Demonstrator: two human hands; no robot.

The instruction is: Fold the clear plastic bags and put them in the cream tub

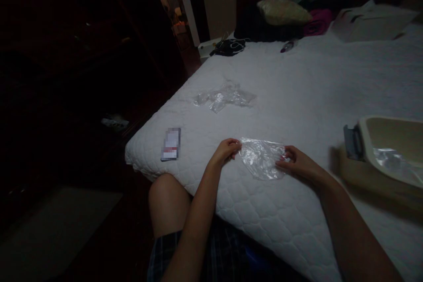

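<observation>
A clear plastic bag (261,158) lies spread on the white quilted bed between my hands. My left hand (227,150) pinches its left upper corner. At the right edge, my right hand (294,163) has its fingers curled and apart, with the bag's edge between thumb and fingers. Farther back on the bed lies more crumpled clear plastic (224,96). To the right stands a beige plastic bin (363,176) with a grey latch, holding some clear plastic (393,163).
A phone (171,144) lies near the bed's left edge. Toward the headboard are a pillow (284,12), pink fabric (317,22), a white box (370,22) and dark cables (228,47). A dark floor lies left of the bed (317,97).
</observation>
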